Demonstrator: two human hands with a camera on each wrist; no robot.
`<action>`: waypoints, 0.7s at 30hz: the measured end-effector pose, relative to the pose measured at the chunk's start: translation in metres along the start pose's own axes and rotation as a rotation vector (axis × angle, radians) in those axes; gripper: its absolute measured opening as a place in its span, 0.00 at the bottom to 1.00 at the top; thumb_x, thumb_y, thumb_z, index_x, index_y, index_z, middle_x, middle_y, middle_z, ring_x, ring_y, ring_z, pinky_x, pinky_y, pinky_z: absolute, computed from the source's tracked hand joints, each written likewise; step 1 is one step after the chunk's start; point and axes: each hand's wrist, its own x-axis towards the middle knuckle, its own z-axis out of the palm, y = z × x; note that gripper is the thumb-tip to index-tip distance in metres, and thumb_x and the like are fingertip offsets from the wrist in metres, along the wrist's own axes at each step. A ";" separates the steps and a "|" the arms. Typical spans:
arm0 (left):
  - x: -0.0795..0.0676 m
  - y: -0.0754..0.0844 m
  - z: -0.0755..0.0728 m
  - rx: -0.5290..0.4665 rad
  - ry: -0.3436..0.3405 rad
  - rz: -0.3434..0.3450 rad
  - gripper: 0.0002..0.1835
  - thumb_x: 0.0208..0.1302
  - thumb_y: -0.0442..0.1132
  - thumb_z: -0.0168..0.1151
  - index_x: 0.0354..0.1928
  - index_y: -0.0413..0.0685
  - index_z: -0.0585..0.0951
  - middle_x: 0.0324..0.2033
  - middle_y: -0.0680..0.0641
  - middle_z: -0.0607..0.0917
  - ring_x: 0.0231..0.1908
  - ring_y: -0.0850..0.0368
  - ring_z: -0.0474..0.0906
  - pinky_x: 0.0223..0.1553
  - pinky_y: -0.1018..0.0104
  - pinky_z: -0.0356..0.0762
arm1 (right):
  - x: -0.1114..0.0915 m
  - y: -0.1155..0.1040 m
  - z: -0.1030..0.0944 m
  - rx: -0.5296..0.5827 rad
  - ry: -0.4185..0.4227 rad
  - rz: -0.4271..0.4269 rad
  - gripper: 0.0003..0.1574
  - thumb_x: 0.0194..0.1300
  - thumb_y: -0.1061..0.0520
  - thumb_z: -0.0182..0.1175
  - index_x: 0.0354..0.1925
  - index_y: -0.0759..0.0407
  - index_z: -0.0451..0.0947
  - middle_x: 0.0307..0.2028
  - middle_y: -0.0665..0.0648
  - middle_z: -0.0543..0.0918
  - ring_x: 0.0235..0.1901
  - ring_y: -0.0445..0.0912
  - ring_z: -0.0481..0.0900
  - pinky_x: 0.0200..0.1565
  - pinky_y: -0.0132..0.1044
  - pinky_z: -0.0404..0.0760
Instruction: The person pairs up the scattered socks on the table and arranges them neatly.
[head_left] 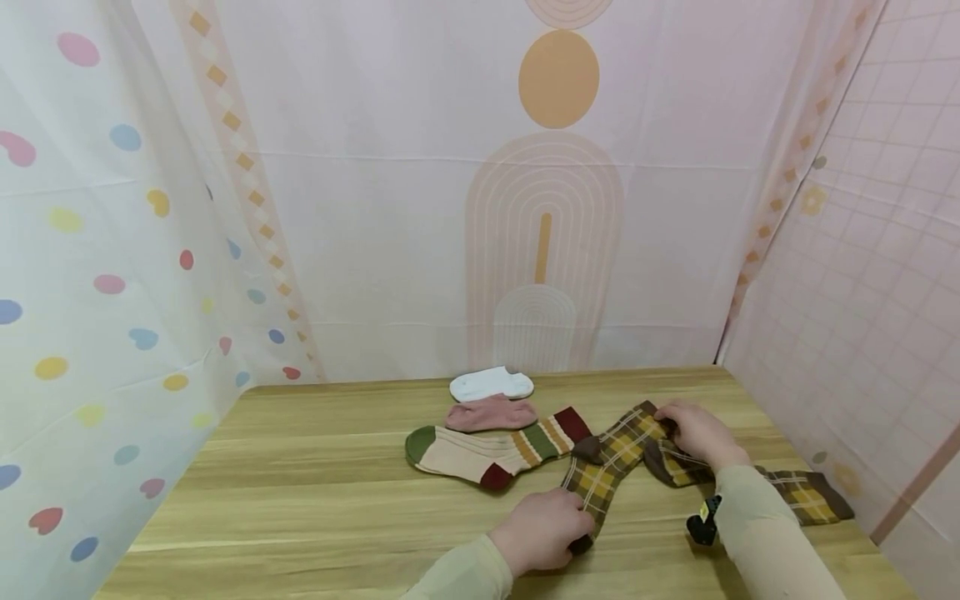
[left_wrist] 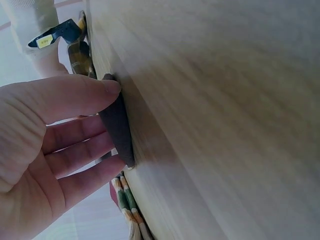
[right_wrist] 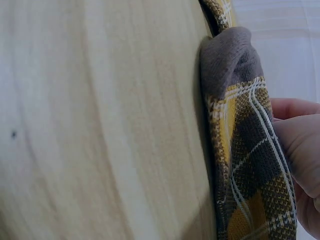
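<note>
A brown and yellow plaid sock (head_left: 622, 442) lies slantwise on the table. My left hand (head_left: 542, 529) pinches its dark toe (left_wrist: 117, 125), thumb on the near side and fingers behind. At the far cuff is my right hand (head_left: 701, 433), its fingertips on the cuff's corner; its thumb is hidden in the head view. A second plaid sock (head_left: 802, 492) lies under and beyond the right hand, partly covered by that forearm. In the right wrist view this second sock (right_wrist: 255, 155) stands in front of the right hand (right_wrist: 302, 150), hiding the fingertips.
Left of the plaid sock lies a cream sock (head_left: 468, 457) with green toe and dark red heel, its striped cuff close to the plaid sock. Behind it are a pink sock (head_left: 491, 414) and a white sock (head_left: 491, 385). Patterned curtains (head_left: 375, 250) enclose the wooden table (head_left: 300, 483).
</note>
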 end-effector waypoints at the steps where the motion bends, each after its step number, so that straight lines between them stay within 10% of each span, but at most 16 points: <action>1: 0.000 0.000 0.001 0.004 0.010 0.006 0.14 0.45 0.42 0.79 0.33 0.63 0.84 0.29 0.60 0.76 0.30 0.67 0.72 0.29 0.76 0.69 | 0.000 0.000 0.001 -0.007 -0.001 0.002 0.21 0.56 0.76 0.61 0.48 0.65 0.82 0.47 0.66 0.81 0.48 0.63 0.79 0.48 0.57 0.78; 21: 0.005 0.001 0.000 0.042 -0.057 0.011 0.12 0.52 0.37 0.76 0.35 0.63 0.84 0.31 0.60 0.78 0.31 0.67 0.73 0.33 0.76 0.72 | -0.001 -0.002 0.003 -0.065 -0.001 -0.004 0.19 0.54 0.74 0.68 0.45 0.62 0.82 0.42 0.61 0.81 0.42 0.59 0.81 0.42 0.53 0.81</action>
